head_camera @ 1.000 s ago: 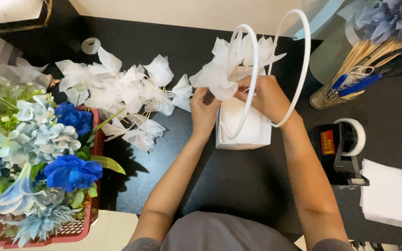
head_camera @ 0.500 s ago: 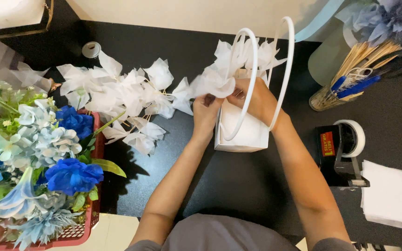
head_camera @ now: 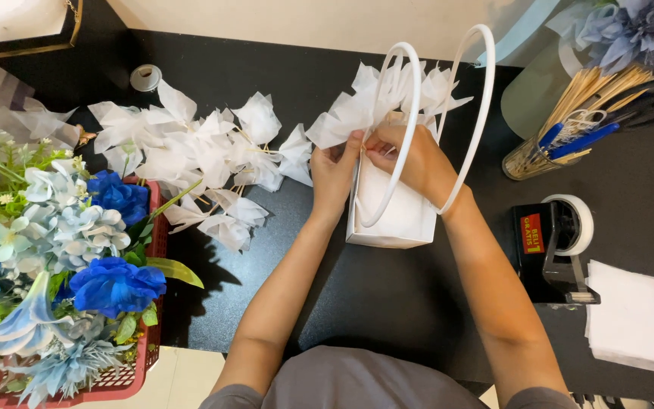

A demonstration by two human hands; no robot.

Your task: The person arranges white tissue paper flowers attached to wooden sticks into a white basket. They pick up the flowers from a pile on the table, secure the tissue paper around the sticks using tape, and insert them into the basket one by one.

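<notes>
Now both hands meet over the mouth of a small white gift bag [head_camera: 387,216] that stands upright on the black counter [head_camera: 387,303], its two tall white loop handles [head_camera: 469,121] rising toward the camera. The left hand [head_camera: 336,173] has its fingers closed in a pinch on a white tissue puff [head_camera: 342,125] at the bag's near-left rim; the right hand [head_camera: 412,160] is curled shut on the same cluster of tissue from the other side, its wrist passing through the handle loops. Compared with a second ago, the hands have drawn closer together and lower over the opening, and the tissue that stood loose above the rim now sits tucked partly behind the handles, so the filling looks more settled into the bag than it was.

To the left, touching nothing the hands hold, lies a spread of loose white tissue puffs on sticks [head_camera: 198,155], and beyond it a red basket [head_camera: 141,363] of blue and white artificial flowers [head_camera: 115,284]. On the right stand a black tape dispenser [head_camera: 554,242], a stack of white tissue squares [head_camera: 630,314] and a cup of wooden skewers, scissors and pens [head_camera: 569,136].
</notes>
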